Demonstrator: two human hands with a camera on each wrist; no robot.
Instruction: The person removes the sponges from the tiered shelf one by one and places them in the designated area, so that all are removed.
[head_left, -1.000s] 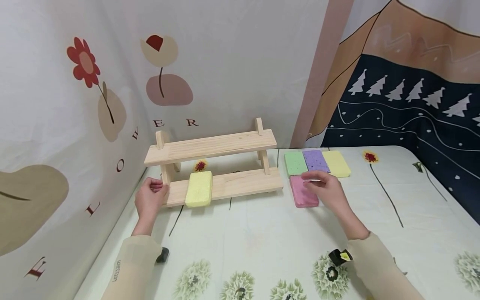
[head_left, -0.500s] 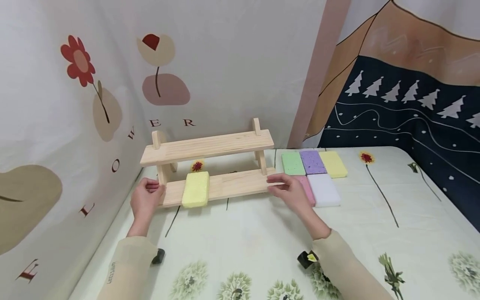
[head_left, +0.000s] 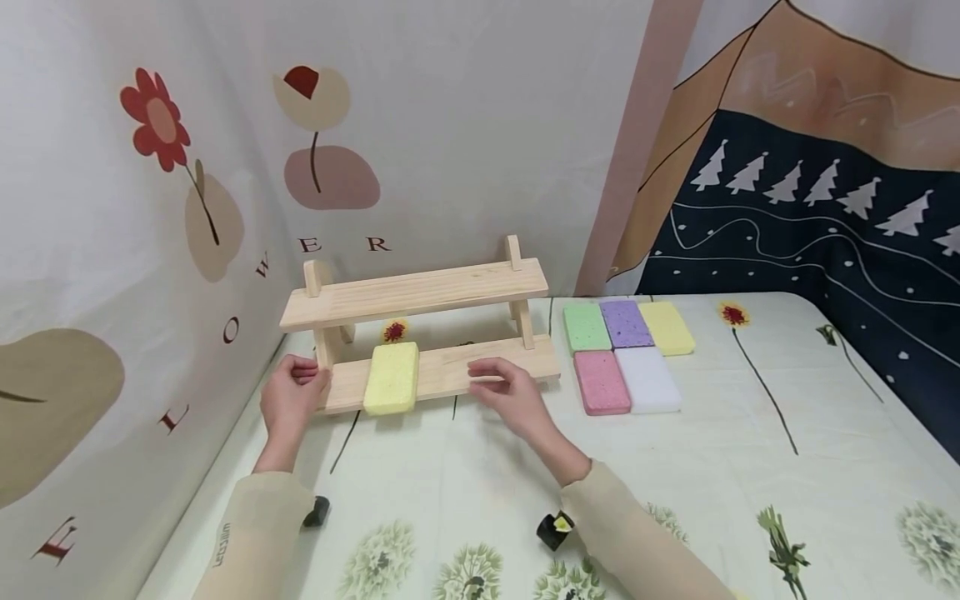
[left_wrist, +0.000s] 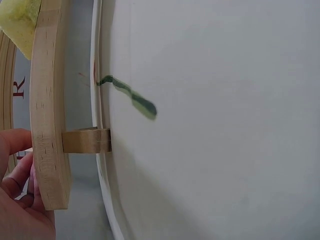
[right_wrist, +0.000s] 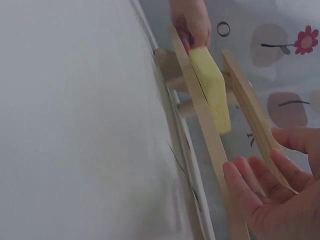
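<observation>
A two-tier wooden shelf (head_left: pixel 420 292) stands on the cloth-covered table. At the left end of its lower board, my left hand (head_left: pixel 288 398) grips the wood by the left upright; its fingers are partly hidden behind the board in the left wrist view. A yellow sponge (head_left: pixel 392 379) lies across the left half of the lower board, its near end jutting past the front edge. My right hand (head_left: pixel 513 402) is over the middle of that board, right of the sponge, thumb and fingers apart with nothing between them. The right wrist view shows the same sponge (right_wrist: pixel 212 92) beyond its fingers.
Right of the shelf lie several sponges in two rows: green (head_left: pixel 587 327), purple (head_left: pixel 627 323) and yellow (head_left: pixel 667 328) behind, pink (head_left: pixel 602 382) and white (head_left: pixel 648 380) in front. Printed cloth walls (head_left: pixel 480 125) rise close behind the shelf and along the left side.
My right hand has moved left from over the pink sponge, past the shelf's right end, to the middle of the lower board. The pink and white sponges are uncovered. My left hand keeps its place.
</observation>
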